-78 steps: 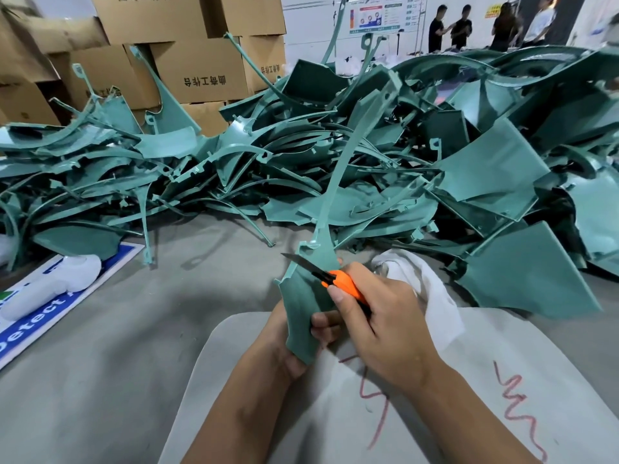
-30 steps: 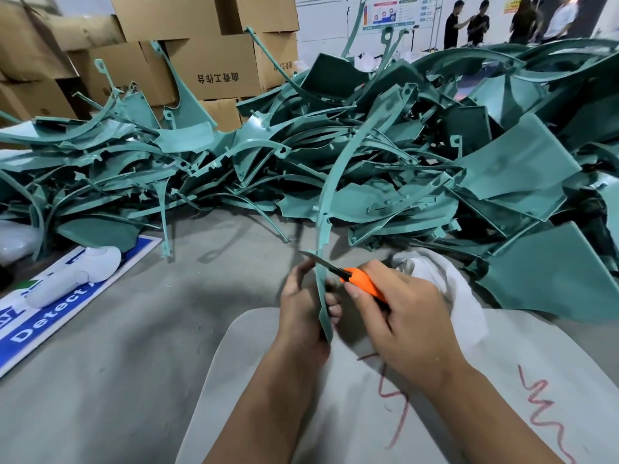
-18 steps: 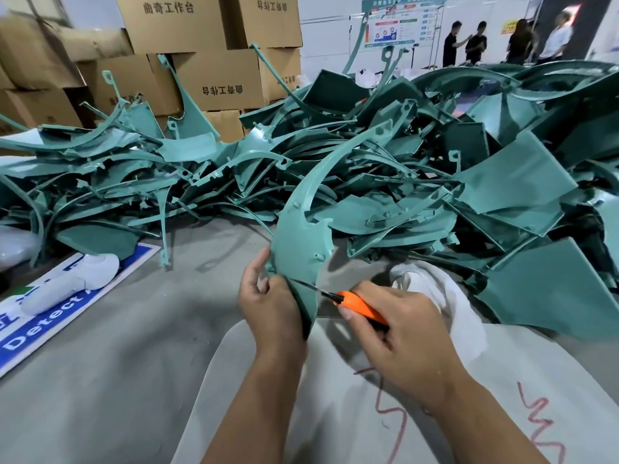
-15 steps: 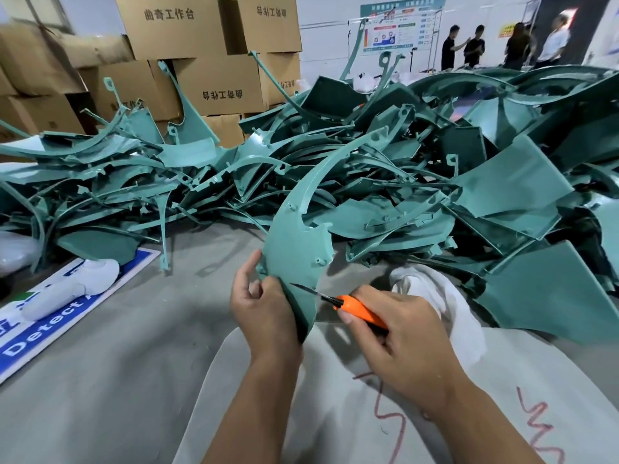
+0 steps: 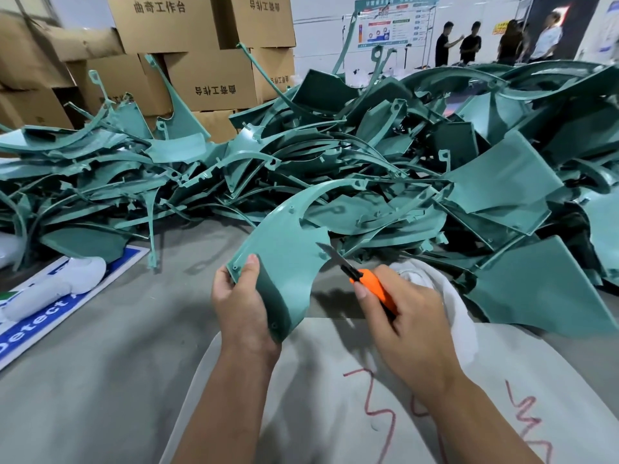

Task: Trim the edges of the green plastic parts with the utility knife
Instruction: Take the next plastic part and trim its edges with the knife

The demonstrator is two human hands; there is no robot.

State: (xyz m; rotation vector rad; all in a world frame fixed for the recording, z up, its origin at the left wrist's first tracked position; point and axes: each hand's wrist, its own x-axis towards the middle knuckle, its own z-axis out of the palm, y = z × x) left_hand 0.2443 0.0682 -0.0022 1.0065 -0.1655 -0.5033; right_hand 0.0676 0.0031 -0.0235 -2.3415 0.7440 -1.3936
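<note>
Pile of green parts (image 5: pixel 418 155) behind the held green part (image 5: pixel 284 256). Left hand (image 5: pixel 241 306) grips its lower-left corner; right hand (image 5: pixel 402 313) clenches utility knife (image 5: pixel 363 279), blade at its right edge. Trimming underway; next: draw blade along the edge.

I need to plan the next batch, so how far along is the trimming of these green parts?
Nothing in view shows a separate stack of finished parts, so done work cannot be told. In hand: the left hand grips one curved green part while the right hand holds the orange utility knife, its blade at the part's right edge. Left: a large pile of green parts behind, seemingly waiting.
</note>
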